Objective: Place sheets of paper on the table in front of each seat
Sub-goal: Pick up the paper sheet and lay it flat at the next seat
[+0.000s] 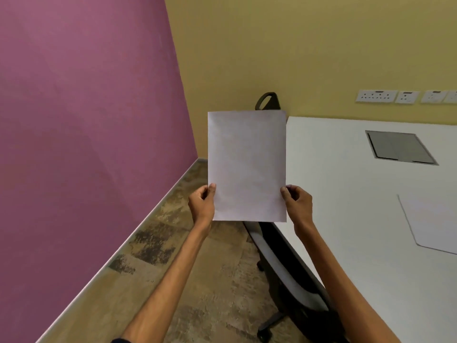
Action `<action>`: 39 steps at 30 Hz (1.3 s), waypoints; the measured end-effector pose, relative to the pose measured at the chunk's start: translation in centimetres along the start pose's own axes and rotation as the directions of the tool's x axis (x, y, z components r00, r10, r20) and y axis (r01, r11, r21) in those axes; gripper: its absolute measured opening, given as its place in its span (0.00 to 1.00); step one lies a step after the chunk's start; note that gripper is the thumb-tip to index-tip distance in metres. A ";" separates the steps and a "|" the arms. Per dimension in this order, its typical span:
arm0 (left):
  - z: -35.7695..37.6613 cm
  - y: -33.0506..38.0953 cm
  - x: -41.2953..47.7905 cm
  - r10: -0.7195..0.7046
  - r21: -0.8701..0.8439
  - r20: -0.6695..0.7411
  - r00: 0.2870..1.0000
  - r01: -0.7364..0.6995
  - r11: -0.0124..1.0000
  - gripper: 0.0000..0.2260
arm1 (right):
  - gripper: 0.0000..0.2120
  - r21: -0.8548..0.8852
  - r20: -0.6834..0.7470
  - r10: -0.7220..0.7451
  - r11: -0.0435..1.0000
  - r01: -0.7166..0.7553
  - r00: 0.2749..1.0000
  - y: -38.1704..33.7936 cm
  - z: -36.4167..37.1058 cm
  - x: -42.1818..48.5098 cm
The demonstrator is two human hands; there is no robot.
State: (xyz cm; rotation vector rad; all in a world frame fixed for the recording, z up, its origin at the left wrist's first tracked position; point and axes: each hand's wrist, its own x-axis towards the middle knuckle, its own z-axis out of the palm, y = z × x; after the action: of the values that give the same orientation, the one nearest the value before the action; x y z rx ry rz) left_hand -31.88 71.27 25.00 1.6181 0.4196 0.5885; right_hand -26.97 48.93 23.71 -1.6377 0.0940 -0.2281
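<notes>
Head view: I look down along both bare forearms toward a room corner, with the table (pixel 346 194) on the right of the frame.
Purple wall (pixel 86 120): fills the left of the frame and meets the patterned floor (pixel 197 280) along a pale skirting line.
Left hand (pixel 201 204): lower centre; thumb on the near face of the held sheet (pixel 247 167), fingers curled; it pinches the left edge low down.
Held sheet: centre of the frame, upright, blank white, long side vertical, between my two hands. It is in the air, left of the table edge and not resting on it. I cannot tell whether it is one leaf or several.
Chair (pixel 284 268): dark, pushed in at the table's left edge, below and behind the held sheet; its top loop shows above the paper.
Right hand (pixel 298 204): just right of the sheet, level with the left, thumb in front, pinching the right edge.
Lying sheet (pixel 435 224): flat on the table at the right edge of the frame, partly cut off, well apart from both hands.
Grey hatch (pixel 398 147): set in the tabletop, upper right.
Sockets (pixel 376 96): on the yellow wall (pixel 296 45), upper right.
</notes>
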 end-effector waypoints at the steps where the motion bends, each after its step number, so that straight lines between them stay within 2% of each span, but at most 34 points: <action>1: 0.7 0.0 1.5 0.015 0.007 0.029 0.999 -0.015 1.000 0.11 | 0.06 -0.013 -0.005 -0.006 1.000 0.006 1.000 0.1 0.1 1.0; 5: 3.8 0.0 5.8 0.014 0.011 0.131 0.991 -0.016 1.000 0.11 | 0.08 -0.049 -0.066 0.021 0.999 -0.024 0.998 0.4 0.4 4.5; 9: 7.4 -0.5 9.5 0.000 -0.003 0.228 0.974 0.000 1.000 0.10 | 0.07 -0.049 -0.151 0.042 0.998 -0.050 0.988 0.9 0.2 7.4; 17: 15.2 -3.5 17.3 -0.004 -0.003 0.502 0.865 0.007 1.000 0.11 | 0.08 -0.037 -0.375 0.110 0.990 -0.134 0.920 4.0 -0.1 11.9; 22: 20.1 -4.8 21.2 0.031 0.008 0.684 0.729 -0.050 0.999 0.15 | 0.10 -0.009 -0.544 0.155 0.982 -0.191 0.825 5.3 -0.1 12.6; 28: 25.3 -6.3 20.5 -0.003 0.059 0.848 0.531 -0.089 0.994 0.15 | 0.11 0.049 -0.720 0.218 0.963 -0.265 0.659 6.9 -1.7 10.5; 35: 31.0 -8.9 16.6 -0.053 0.095 0.956 0.288 -0.132 0.987 0.14 | 0.11 0.107 -0.822 0.287 0.926 -0.362 0.492 9.4 -6.6 7.8; 39: 33.7 -11.4 14.5 -0.119 0.152 0.976 0.180 -0.185 0.971 0.12 | 0.11 0.149 -0.823 0.363 0.880 -0.451 0.437 12.4 -9.1 6.8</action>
State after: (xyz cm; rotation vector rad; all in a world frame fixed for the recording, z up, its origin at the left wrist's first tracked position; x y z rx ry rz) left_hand 0.61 54.31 13.37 1.8809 -0.6035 -0.6396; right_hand -21.28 37.71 12.59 -1.4005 1.2708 -0.6311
